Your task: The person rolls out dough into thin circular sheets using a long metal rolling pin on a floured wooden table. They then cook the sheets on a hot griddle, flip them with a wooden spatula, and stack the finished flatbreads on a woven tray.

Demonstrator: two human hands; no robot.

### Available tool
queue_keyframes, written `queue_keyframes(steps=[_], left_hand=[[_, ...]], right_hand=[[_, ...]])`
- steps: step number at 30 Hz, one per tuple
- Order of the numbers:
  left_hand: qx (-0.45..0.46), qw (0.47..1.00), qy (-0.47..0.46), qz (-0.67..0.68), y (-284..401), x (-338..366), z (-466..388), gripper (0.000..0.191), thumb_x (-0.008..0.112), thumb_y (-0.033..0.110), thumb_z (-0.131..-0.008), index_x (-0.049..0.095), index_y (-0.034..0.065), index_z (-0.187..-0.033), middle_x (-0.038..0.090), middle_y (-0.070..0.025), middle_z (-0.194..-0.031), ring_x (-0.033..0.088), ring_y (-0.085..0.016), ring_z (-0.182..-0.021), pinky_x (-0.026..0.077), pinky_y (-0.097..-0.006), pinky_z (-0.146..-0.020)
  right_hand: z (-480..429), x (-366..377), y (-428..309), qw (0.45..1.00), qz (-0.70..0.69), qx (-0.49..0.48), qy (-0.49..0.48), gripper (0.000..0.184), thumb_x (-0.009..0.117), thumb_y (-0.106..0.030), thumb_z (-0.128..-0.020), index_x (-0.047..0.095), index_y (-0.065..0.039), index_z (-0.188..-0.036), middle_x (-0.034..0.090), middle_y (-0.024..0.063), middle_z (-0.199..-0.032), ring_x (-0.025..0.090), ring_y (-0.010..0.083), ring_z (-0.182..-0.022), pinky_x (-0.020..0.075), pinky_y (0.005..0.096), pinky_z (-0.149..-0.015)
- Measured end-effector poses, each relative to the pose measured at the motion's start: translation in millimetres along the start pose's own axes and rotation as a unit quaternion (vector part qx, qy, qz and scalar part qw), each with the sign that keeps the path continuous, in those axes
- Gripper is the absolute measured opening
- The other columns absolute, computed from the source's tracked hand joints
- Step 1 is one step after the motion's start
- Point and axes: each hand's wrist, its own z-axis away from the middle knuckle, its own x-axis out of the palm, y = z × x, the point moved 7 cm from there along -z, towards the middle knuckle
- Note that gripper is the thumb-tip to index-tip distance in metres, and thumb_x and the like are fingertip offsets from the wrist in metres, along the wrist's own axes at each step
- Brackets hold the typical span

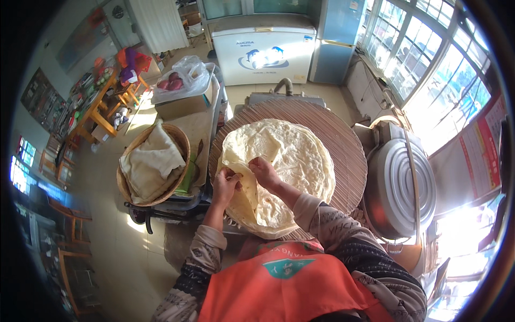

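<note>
Several large thin flatbreads (307, 161) lie stacked on a round ridged board (346, 161) in front of me. The left part of the top flatbread is lifted and folded over, showing its browned-spotted underside. My left hand (227, 186) pinches the folded edge at the left of the stack. My right hand (264, 172) is closed on the same sheet a little to the right, near the middle of the stack. A round wicker basket (187, 147) with a folded cream cloth (151, 165) in it stands left of the board.
Behind the basket, a plastic bag with red onions (174, 82) rests on a cardboard box (183, 108). A large lidded metal pot (402, 187) stands close on the right. Farther back are a white chest freezer (263, 56) and a blue refrigerator (336, 48).
</note>
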Motion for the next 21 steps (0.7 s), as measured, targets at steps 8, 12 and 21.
queue_keyframes(steps=[8, 12, 21], left_hand=[[0.011, 0.998, 0.063, -0.006, -29.3, -32.5, -4.8, 0.015, 0.070, 0.005, -0.096, 0.058, 0.0007, -0.103, 0.065, -0.0058, -0.080, 0.064, -0.014, -0.060, 0.054, -0.0300, -0.053], [0.022, 0.994, 0.081, 0.068, -42.3, -45.3, 0.2, 0.016, 0.070, 0.005, -0.097, 0.058, 0.0017, -0.106, 0.065, -0.0050, -0.078, 0.064, -0.013, -0.060, 0.054, -0.0292, -0.054], [-0.001, 0.988, 0.126, 0.092, -73.4, -69.9, 5.5, 0.016, 0.062, 0.002, -0.098, 0.060, 0.0059, -0.113, 0.065, -0.0043, -0.090, 0.062, -0.012, -0.070, 0.053, -0.0272, -0.065]], right_hand=[[20.9, -52.9, -42.3, 0.812, -0.559, 0.152, -0.078, 0.021, 0.056, -0.011, -0.106, 0.062, 0.002, -0.120, 0.066, 0.0138, -0.110, 0.066, 0.0239, -0.098, 0.0548, 0.0407, -0.100], [49.1, -163.9, -57.5, 0.870, -0.472, -0.097, -0.100, 0.026, 0.054, -0.011, -0.106, 0.061, -0.002, -0.129, 0.067, 0.0138, -0.120, 0.065, 0.0265, -0.111, 0.0504, 0.0441, -0.109], [207.3, -351.7, 67.5, 0.934, -0.206, -0.026, 0.292, 0.024, 0.056, -0.026, -0.107, 0.066, -0.004, -0.108, 0.069, 0.0063, -0.103, 0.066, 0.0215, -0.094, 0.0521, 0.0374, -0.089]])
